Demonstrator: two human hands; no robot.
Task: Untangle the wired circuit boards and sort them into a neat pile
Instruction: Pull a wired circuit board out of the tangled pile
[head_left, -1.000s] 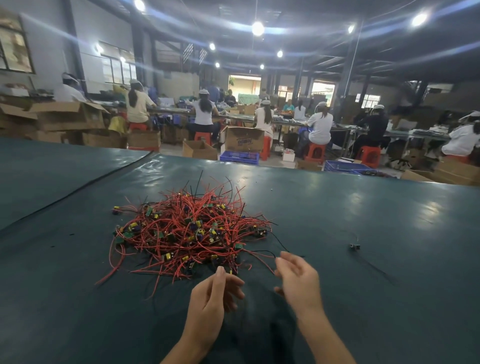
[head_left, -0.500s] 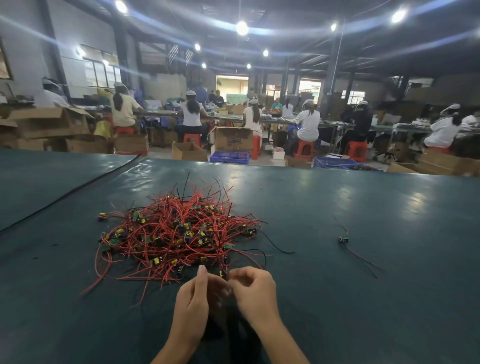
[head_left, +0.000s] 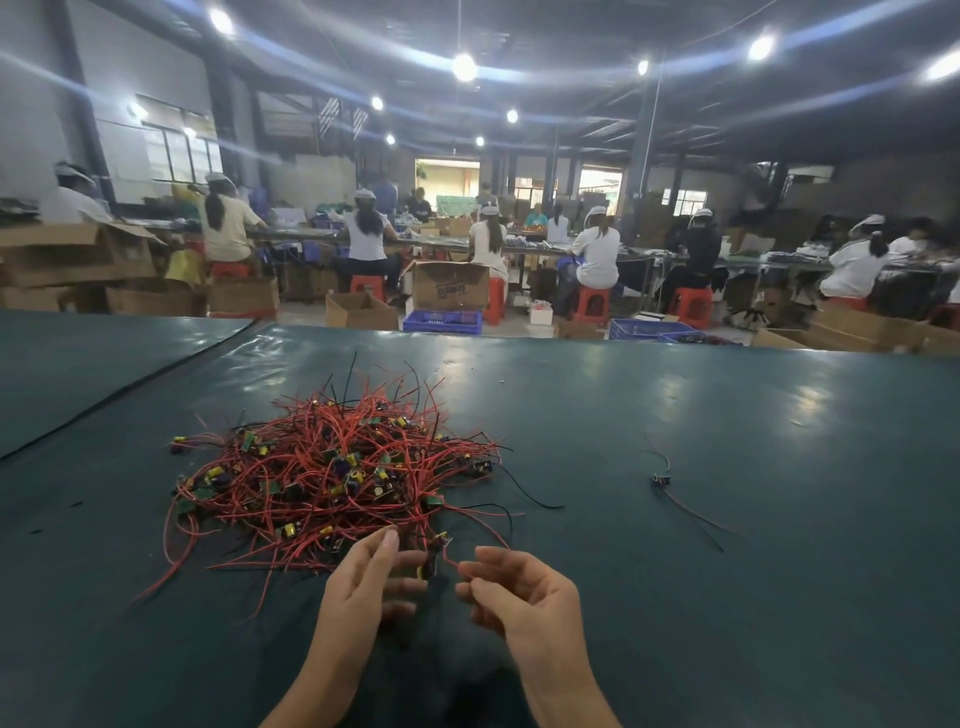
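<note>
Risk: right hand (head_left: 519, 592) fingers (head_left: 470, 590) pinch red lead (head_left: 451, 558) of small board (head_left: 430, 561). Hard tug likely snaps solder joint or drags tangle (head_left: 337, 467) lying just beyond fingertips. Left hand (head_left: 358, 592) upright, fingers (head_left: 389, 543) mostly straight, against small board; grip unclear. Right fingers curled, palm facing left. Lone board (head_left: 661, 478) well apart, far right of fingers, on desk (head_left: 779, 571).

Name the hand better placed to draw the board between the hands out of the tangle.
Right hand: its fingers seem to pinch the board's red wire, clear of the tangle; left hand rests against it.
</note>
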